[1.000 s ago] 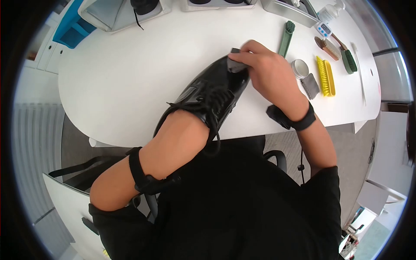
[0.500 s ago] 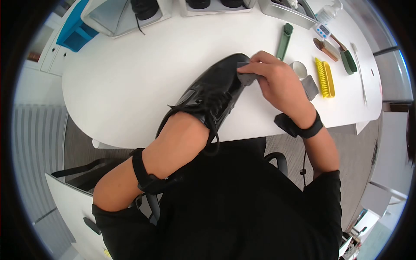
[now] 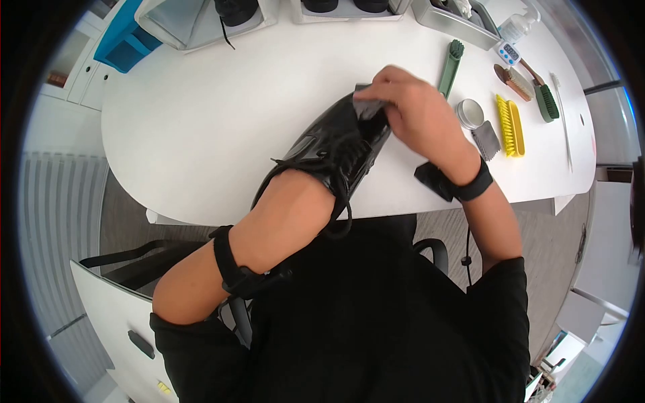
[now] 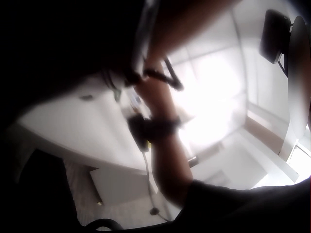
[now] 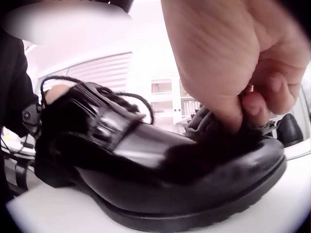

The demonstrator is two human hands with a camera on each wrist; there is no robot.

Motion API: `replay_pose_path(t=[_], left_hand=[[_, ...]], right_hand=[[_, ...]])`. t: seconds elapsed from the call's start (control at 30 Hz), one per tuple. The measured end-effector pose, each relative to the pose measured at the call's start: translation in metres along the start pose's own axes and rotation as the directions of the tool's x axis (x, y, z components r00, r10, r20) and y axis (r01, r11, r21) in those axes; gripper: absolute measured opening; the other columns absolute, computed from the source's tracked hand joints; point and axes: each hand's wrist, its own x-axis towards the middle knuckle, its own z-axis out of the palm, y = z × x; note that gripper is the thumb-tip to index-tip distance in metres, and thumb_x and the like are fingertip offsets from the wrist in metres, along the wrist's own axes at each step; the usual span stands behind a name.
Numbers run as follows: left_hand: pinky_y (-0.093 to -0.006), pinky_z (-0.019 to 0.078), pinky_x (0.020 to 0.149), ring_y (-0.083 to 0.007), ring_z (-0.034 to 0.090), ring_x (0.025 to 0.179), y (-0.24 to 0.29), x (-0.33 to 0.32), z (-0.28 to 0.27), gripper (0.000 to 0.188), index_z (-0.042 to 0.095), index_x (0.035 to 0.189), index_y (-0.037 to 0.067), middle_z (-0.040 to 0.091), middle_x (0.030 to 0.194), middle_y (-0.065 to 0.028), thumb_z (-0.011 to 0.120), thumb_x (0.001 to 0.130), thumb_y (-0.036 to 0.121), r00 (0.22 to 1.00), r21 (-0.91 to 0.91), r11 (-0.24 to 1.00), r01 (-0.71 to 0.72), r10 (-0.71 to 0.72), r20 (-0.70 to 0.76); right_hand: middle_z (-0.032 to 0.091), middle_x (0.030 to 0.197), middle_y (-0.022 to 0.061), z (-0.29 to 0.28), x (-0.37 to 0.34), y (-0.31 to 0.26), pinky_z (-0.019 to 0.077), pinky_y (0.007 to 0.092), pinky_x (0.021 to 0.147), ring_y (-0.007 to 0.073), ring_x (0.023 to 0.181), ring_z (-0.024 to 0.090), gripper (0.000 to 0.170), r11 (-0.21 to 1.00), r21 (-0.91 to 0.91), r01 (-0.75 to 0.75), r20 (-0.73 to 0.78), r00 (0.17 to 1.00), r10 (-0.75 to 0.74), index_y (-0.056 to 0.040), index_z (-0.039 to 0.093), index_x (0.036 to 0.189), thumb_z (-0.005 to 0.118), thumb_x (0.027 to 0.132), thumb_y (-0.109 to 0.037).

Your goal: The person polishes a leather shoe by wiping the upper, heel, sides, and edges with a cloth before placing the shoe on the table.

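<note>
A black leather lace-up shoe [image 3: 322, 141] points away from me, its heel end near the table's front edge. My left hand [image 3: 302, 188] goes into the shoe's opening, and its fingers are hidden inside. Over the toe, my right hand [image 3: 420, 114] pinches a dark grey cloth [image 3: 366, 106] between thumb and curled fingers. The right wrist view shows the cloth [image 5: 201, 124] pressed on top of the glossy toe cap. The shoe's sole [image 5: 180, 221] is close over the white tabletop. The left wrist view is dark and blurred.
To the right lie an open round tin [image 3: 469, 113], a grey scalloped-edge piece [image 3: 486, 140], a green brush [image 3: 451, 67], a yellow brush [image 3: 510, 125] and wooden-handled brushes [image 3: 545, 99]. Behind stand boxes with dark shoes [image 3: 236, 10], a metal tray [image 3: 457, 27] and a timer [image 3: 508, 53].
My right hand slid the cloth to the toe's right side, then back up over the toe's top. The left arm and shoe hold nearly the same place.
</note>
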Motion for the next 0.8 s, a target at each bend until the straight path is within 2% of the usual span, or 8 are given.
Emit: replay_pose_path(t=[0.13, 0.2, 0.3, 0.43, 0.53, 0.63, 0.7, 0.8], left_hand=[[-0.0473, 0.0532, 0.066, -0.0418, 0.063, 0.071, 0.0, 0.001, 0.0, 0.013, 0.066, 0.081, -0.007, 0.063, 0.077, -0.0239, 0.062, 0.069, -0.003, 0.999, -0.012, 1.0, 0.007, -0.008, -0.042], [-0.0424, 0.0547, 0.07, -0.0389, 0.065, 0.077, -0.002, -0.001, -0.002, 0.02, 0.065, 0.101, -0.006, 0.065, 0.086, -0.0222, 0.056, 0.083, -0.002, 0.997, 0.042, 0.999, -0.013, 0.01, 0.083], [-0.0421, 0.0547, 0.07, -0.0378, 0.065, 0.078, -0.001, -0.001, -0.001, 0.019, 0.065, 0.1, -0.006, 0.065, 0.087, -0.0217, 0.056, 0.083, -0.002, 0.999, -0.057, 0.998, -0.028, 0.027, -0.025], [-0.0417, 0.0542, 0.069, -0.0371, 0.064, 0.078, -0.001, 0.002, 0.0, 0.019, 0.064, 0.101, -0.006, 0.065, 0.088, -0.0215, 0.056, 0.084, -0.002, 1.0, -0.061, 0.998, 0.004, -0.005, -0.013], [-0.0418, 0.0534, 0.067, -0.0367, 0.064, 0.075, -0.002, 0.007, -0.001, 0.017, 0.065, 0.096, -0.005, 0.064, 0.085, -0.0209, 0.057, 0.082, -0.002, 1.0, -0.065, 0.998, 0.01, -0.012, -0.016], [-0.0447, 0.0523, 0.063, -0.0401, 0.062, 0.07, -0.004, 0.016, -0.003, 0.014, 0.065, 0.085, -0.007, 0.063, 0.078, -0.0228, 0.062, 0.072, -0.003, 1.0, -0.001, 1.0, 0.005, -0.005, 0.008], [-0.0442, 0.0515, 0.06, -0.0396, 0.061, 0.064, -0.004, 0.021, -0.009, 0.006, 0.065, 0.073, -0.006, 0.06, 0.07, -0.0224, 0.063, 0.068, -0.002, 0.995, 0.098, 0.995, 0.003, -0.013, 0.096], [-0.0437, 0.0507, 0.058, -0.0386, 0.06, 0.061, -0.008, 0.028, -0.008, 0.003, 0.064, 0.065, -0.005, 0.058, 0.064, -0.0217, 0.064, 0.065, -0.002, 0.999, 0.1, 0.995, -0.016, 0.011, 0.052]], right_hand=[[0.066, 0.098, 0.0087, 0.015, 0.011, 0.04, 0.0548, 0.0432, 0.078, 0.0351, 0.09, 0.066, 0.033, 0.994, -0.092, -0.058, -0.15, 0.988, 0.044, -0.0079, 0.076, 0.099, 0.054, 0.079, 0.008], [0.068, 0.1, 0.0108, 0.014, 0.011, 0.06, 0.0546, 0.0415, 0.08, 0.0351, 0.091, 0.067, 0.033, 0.996, -0.053, -0.078, -0.113, 0.991, 0.072, -0.0062, 0.076, 0.101, 0.054, 0.08, 0.008], [0.068, 0.103, 0.0162, 0.009, 0.007, 0.072, 0.0529, 0.0371, 0.084, 0.0329, 0.092, 0.067, 0.037, 0.962, 0.245, -0.122, 0.011, 0.992, 0.123, -0.0038, 0.075, 0.108, 0.056, 0.079, 0.011], [0.068, 0.101, 0.0147, 0.008, 0.005, 0.061, 0.0527, 0.0368, 0.082, 0.0319, 0.09, 0.067, 0.037, 0.949, 0.282, -0.138, -0.036, 0.987, 0.154, -0.0036, 0.075, 0.106, 0.056, 0.079, 0.012], [0.067, 0.098, 0.014, -0.002, 0.011, 0.035, 0.0524, 0.0372, 0.079, 0.0325, 0.089, 0.067, 0.038, 0.96, 0.25, -0.128, -0.064, 0.987, 0.148, -0.0036, 0.075, 0.106, 0.055, 0.078, 0.013], [0.065, 0.096, 0.0129, 0.007, 0.016, 0.019, 0.0539, 0.04, 0.077, 0.0337, 0.087, 0.066, 0.04, 0.965, 0.248, 0.08, -0.035, 0.997, -0.073, -0.0053, 0.076, 0.102, 0.056, 0.073, 0.013], [0.065, 0.098, 0.0121, 0.015, 0.019, 0.016, 0.0544, 0.0403, 0.077, 0.0333, 0.087, 0.066, 0.04, 0.97, 0.234, 0.059, -0.048, 0.998, -0.049, -0.0058, 0.076, 0.102, 0.057, 0.073, 0.013], [0.065, 0.101, 0.0097, 0.017, 0.02, 0.025, 0.0551, 0.0403, 0.077, 0.0326, 0.086, 0.066, 0.04, 0.974, 0.219, 0.05, -0.067, 0.997, -0.036, -0.0069, 0.076, 0.103, 0.057, 0.074, 0.013]])
